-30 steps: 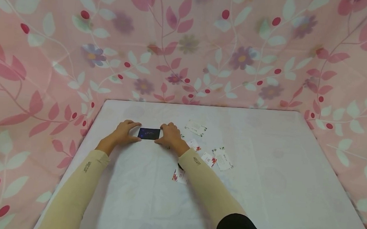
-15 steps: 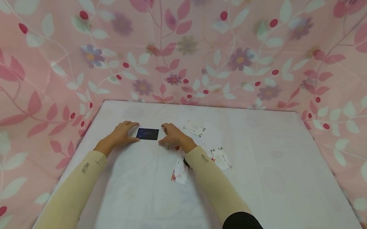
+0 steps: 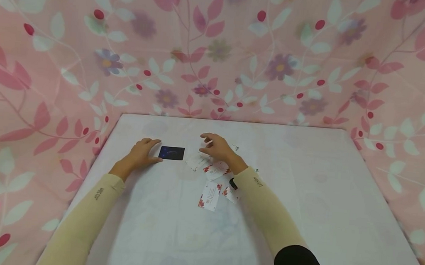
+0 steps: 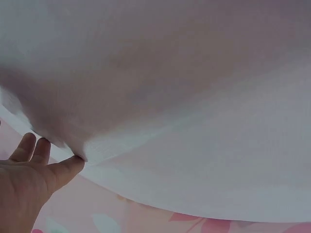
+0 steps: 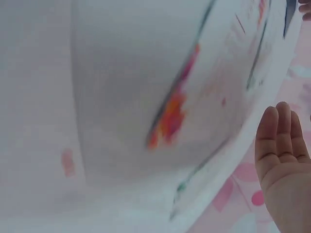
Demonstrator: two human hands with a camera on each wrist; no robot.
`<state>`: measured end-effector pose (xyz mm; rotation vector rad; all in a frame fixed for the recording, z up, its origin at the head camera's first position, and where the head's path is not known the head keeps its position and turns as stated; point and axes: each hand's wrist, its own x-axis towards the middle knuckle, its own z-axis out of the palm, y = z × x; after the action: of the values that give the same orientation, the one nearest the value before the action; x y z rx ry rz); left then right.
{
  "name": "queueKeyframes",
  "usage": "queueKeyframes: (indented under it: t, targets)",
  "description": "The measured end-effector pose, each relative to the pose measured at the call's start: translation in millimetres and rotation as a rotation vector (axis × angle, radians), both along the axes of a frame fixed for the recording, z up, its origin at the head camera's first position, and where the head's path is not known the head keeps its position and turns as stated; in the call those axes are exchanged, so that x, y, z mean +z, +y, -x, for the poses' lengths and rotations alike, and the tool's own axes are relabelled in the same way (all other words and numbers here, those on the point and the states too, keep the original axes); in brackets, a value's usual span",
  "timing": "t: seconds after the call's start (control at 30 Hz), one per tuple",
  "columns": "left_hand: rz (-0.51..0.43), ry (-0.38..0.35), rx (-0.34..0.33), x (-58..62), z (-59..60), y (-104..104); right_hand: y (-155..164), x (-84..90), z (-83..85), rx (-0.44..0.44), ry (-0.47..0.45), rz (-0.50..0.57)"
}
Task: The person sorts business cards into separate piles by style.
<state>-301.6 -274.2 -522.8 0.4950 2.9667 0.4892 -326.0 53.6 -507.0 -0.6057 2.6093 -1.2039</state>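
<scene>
Fingers of the left hand lie nearly straight on the white table, their tips touching the left edge of a dark card that lies flat near the table's far left part; nothing is pinched. Those of the right hand are spread and relaxed, hovering just above a loose scatter of white cards with red flower prints, holding none of them as far as the head view shows.

Judging from the layout, the sorting looks barely begun: the dark card sits alone, squared up and apart from the others, while the printed cards lie unordered, some overlapping, one nearer the person than the rest. At least four white cards remain loose, and any gathering or stacking of them appears not yet done.

Only the head view gives this arrangement: both sleeved forearms, the dark card, the scattered cards, and the pink floral cloth hung round the table. The left wrist view shows only the thumb and fingers at the edge of the white surface, no card. The right wrist view, blurred, shows the straight fingertips beside a white card with an orange-red print seen from very close, a detail the head view leaves too small to read.
</scene>
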Motion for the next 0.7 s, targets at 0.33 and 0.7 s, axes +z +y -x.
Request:
queueKeyframes:
  t: [0.33,0.7]
  targets:
    - [0.042,-0.028,0.056,-3.6,-4.7,-6,53,11.7,-8.7,-0.09,0.255,-0.212]
    - [0.048,0.049,0.096,5.5,-16.9,11,137,-5.5,-25.2,-0.276,0.235,-0.325]
